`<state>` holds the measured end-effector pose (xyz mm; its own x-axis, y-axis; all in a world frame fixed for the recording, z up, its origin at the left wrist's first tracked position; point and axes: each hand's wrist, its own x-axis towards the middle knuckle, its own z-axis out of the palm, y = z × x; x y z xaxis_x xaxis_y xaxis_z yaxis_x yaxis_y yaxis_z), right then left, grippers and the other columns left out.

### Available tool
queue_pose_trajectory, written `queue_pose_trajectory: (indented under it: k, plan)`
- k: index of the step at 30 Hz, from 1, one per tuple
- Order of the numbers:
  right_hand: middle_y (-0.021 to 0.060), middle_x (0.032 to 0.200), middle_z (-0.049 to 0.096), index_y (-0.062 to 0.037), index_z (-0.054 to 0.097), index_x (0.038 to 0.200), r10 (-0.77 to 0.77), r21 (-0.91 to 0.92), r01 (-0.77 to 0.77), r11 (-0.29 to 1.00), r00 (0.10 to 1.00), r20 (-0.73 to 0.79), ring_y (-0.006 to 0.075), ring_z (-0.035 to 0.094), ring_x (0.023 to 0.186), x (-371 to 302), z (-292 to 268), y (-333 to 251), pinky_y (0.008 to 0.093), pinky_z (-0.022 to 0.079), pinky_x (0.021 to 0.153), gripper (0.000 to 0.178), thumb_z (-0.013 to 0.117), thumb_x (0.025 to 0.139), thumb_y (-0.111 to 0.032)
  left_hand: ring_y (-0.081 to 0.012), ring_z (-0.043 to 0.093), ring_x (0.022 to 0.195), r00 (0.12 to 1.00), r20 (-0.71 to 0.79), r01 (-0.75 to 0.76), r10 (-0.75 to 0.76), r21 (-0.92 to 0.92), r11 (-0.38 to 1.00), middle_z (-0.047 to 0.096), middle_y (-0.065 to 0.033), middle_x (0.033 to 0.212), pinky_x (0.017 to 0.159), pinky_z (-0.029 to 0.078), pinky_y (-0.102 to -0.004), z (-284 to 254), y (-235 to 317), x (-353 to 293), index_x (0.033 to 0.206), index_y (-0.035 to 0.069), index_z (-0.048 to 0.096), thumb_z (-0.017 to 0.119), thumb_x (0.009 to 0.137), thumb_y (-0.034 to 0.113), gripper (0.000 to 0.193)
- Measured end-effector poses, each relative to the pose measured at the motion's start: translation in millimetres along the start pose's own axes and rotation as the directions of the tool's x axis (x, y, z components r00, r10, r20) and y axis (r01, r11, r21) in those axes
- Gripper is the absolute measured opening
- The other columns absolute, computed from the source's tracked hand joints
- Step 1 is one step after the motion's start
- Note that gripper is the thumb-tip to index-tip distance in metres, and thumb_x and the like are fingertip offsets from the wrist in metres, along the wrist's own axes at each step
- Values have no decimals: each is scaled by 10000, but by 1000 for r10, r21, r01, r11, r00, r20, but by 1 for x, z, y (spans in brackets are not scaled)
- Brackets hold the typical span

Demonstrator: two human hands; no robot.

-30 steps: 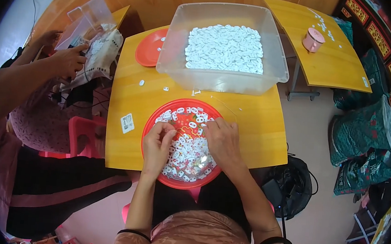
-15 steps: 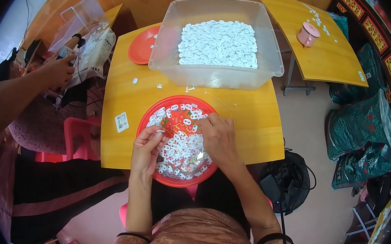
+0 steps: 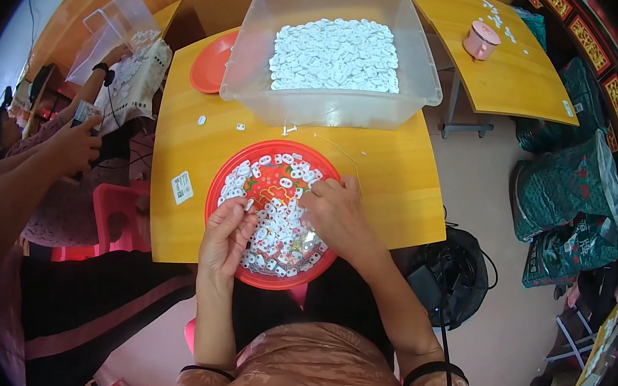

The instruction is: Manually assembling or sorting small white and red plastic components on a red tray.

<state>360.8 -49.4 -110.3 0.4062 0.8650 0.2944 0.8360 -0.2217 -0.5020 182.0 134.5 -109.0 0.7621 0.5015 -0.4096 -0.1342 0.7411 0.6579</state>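
Over the left part of a round red tray [image 3: 214,191], my left hand [image 3: 226,239] pinches a small white oval plastic piece [image 3: 250,205] between thumb and fingertips. My right hand [image 3: 336,216] is above the tray's right side, its fingers curled together and pointing down at the pile. What they hold, if anything, is hidden. Many loose white pieces [image 3: 279,235] with dark and red spots cover much of the tray. Its printed red and yellow bottom [image 3: 269,182] shows between them.
Behind the tray stands a large clear bin [image 3: 332,110] of white pieces, beside a red plate [image 3: 208,64]. A label [image 3: 181,187] and a few loose pieces [image 3: 202,120] lie on the yellow table [image 3: 399,187]. Another person's hand [image 3: 75,148] is at left. A black bag [image 3: 457,282] sits right.
The whole view has shifted slightly. The piece in my left hand has turned from flat to more upright. My right hand has come a little nearer over the pile. The other person's hand has lowered.
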Motion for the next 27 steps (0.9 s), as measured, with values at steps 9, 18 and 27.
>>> queue_pose_trajectory:
  k: [9, 18, 27]
  plan:
    - [56, 889, 685, -101, 754, 987, 121, 51, -114, 992, 980, -160, 227, 666, 918, 1, -5, 10, 415, 412, 866, 141, 649, 894, -115, -143, 740, 865, 998, -41, -36, 42, 130, 991, 751, -68, 997, 831, 633, -266, 10, -2, -3, 1191, 6, 713, 706, 973, -2, 217]
    - [62, 867, 687, -124, 758, 809, -17, 64, 1, 998, 966, 258, 240, 669, 928, -6, -3, -7, 440, 392, 905, 131, 674, 902, -158, -129, 740, 857, 997, -44, -48, 57, 193, 980, 747, -62, 971, 819, 623, -245, 2, -7, -2, 1215, -2, 701, 699, 983, 16, 233]
    - [83, 846, 674, -126, 731, 773, -109, -67, 119, 991, 984, 139, 232, 683, 878, -11, 19, -15, 413, 390, 882, 107, 673, 854, -163, -125, 726, 836, 998, -35, -37, 45, 202, 979, 740, -60, 955, 769, 596, -230, 3, -23, 0, 1198, 0, 692, 700, 984, 18, 215]
